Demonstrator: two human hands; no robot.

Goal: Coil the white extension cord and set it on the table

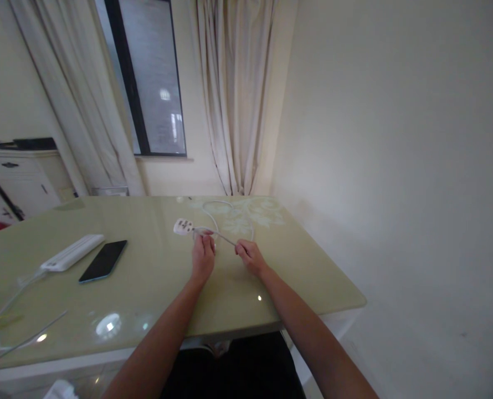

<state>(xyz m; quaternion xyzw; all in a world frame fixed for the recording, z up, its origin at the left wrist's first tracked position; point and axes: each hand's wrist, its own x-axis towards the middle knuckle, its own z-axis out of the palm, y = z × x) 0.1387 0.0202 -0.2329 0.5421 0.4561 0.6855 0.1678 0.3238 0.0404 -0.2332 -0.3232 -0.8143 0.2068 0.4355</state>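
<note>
My left hand (204, 252) is closed on a white power cord (225, 239), close to the small white power strip (184, 226) at the cord's end. A stretch of cord runs from there to my right hand (250, 255), whose fingers are wrapped round it. The power strip lies on the table, its socket holes facing up. Beyond my hands the rest of the cord makes a loose loop on the tabletop. My left fingers partly hide the cord where it bunches near the strip.
To the left lie a black phone (103, 261) and a long white power strip (72, 253) with its own cord. Another thin cord (26, 339) crosses the front left corner. The glossy green table (155, 299) ends at a wall (396, 166) on the right.
</note>
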